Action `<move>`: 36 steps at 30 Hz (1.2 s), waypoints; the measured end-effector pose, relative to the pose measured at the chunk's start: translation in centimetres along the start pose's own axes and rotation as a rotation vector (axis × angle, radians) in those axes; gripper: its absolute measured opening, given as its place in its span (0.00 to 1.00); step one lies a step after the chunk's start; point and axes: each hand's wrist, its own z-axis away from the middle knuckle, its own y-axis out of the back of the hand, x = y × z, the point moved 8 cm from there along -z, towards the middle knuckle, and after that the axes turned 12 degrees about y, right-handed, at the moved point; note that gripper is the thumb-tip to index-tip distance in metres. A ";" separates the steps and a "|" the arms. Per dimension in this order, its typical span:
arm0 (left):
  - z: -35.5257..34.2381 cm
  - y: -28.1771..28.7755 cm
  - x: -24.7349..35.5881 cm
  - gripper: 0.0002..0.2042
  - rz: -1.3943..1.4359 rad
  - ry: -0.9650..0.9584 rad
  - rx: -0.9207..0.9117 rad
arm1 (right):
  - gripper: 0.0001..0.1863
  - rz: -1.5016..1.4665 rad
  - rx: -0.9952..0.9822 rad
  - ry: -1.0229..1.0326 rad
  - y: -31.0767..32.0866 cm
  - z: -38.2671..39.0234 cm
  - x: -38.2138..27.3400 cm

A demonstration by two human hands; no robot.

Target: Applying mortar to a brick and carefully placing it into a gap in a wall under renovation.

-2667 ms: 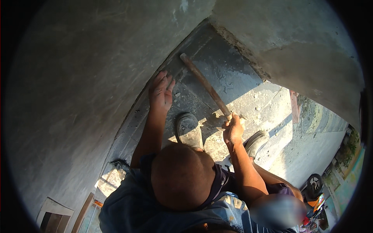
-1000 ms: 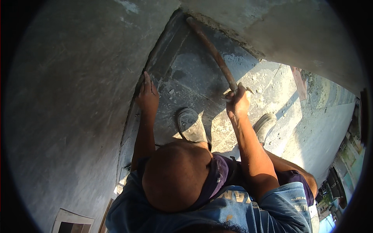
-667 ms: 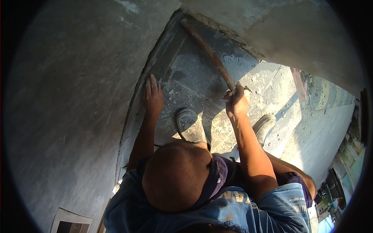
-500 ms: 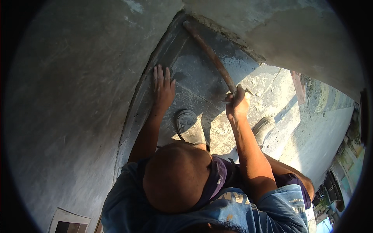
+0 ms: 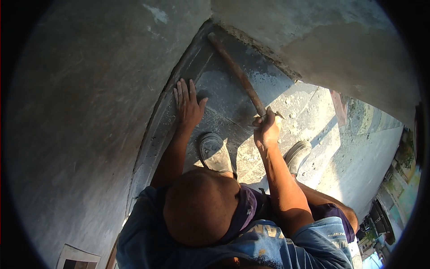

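Note:
My left hand (image 5: pixel 190 107) lies flat, palm down, on the grey tiled floor (image 5: pixel 220 89) beside the left wall, its fingers and thumb apart. In my right hand (image 5: pixel 268 130) is what looks like a hammer (image 5: pixel 240 75), gripped close to its metal head. Its long brown wooden handle points away from me, the far end close to the corner where the two walls meet. Parts of the metal head stick out on both sides of my fist; the rest is hidden by my fingers.
A plastered wall (image 5: pixel 89 98) rises on the left and another wall (image 5: pixel 340 49) at the far right. My shoes (image 5: pixel 216 151) stand on the floor between my arms. Rubble crumbs (image 5: pixel 293 115) lie in the sunlit part, near a reddish strip (image 5: pixel 339 107).
The whole view has shifted slightly. My left thumb is spread a little farther from the fingers. My right hand keeps its grip on the hammer, with almost no movement against the floor.

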 end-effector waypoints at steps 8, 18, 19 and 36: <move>-0.2 0.1 -0.1 0.40 -0.006 0.033 0.009 | 0.08 0.041 -0.005 0.004 -0.9 0.3 -0.1; -0.3 0.1 -0.4 0.42 0.021 0.068 0.009 | 0.09 0.049 0.043 0.023 -0.9 0.3 -0.1; -0.3 0.2 -0.4 0.42 0.021 0.073 0.012 | 0.08 0.058 0.018 0.021 -1.1 0.3 -0.2; -0.2 0.2 -0.8 0.41 0.062 0.069 0.060 | 0.07 0.083 -0.021 0.047 -1.1 -0.3 -0.2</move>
